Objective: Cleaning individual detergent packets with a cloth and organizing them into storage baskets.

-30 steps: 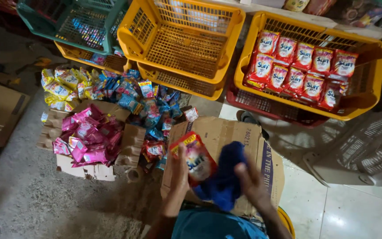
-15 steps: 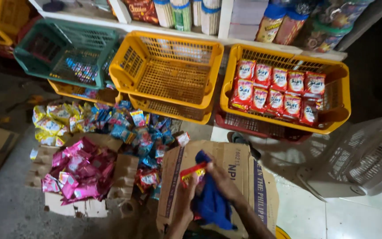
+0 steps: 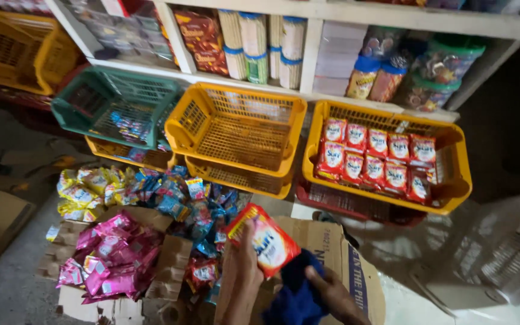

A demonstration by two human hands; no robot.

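My left hand [image 3: 243,272] holds a red and orange detergent packet [image 3: 264,238] up over an open cardboard box [image 3: 333,250]. My right hand [image 3: 333,292] grips a dark blue cloth [image 3: 293,294] just under the packet. Ahead on the right, a yellow basket [image 3: 452,183] holds two rows of matching red packets [image 3: 375,159]. An empty yellow basket [image 3: 236,129] stands in the middle.
A green basket [image 3: 112,108] sits left of the empty one. Piles of pink [image 3: 112,256], yellow [image 3: 88,192] and blue sachets [image 3: 179,201] lie on flattened cardboard. Shelves above carry jars and packs. A white crate [image 3: 501,253] stands at right.
The view has tilted up toward the shelves. My left hand has raised the packet higher and tilted it, while the blue cloth stays bunched in my right hand.
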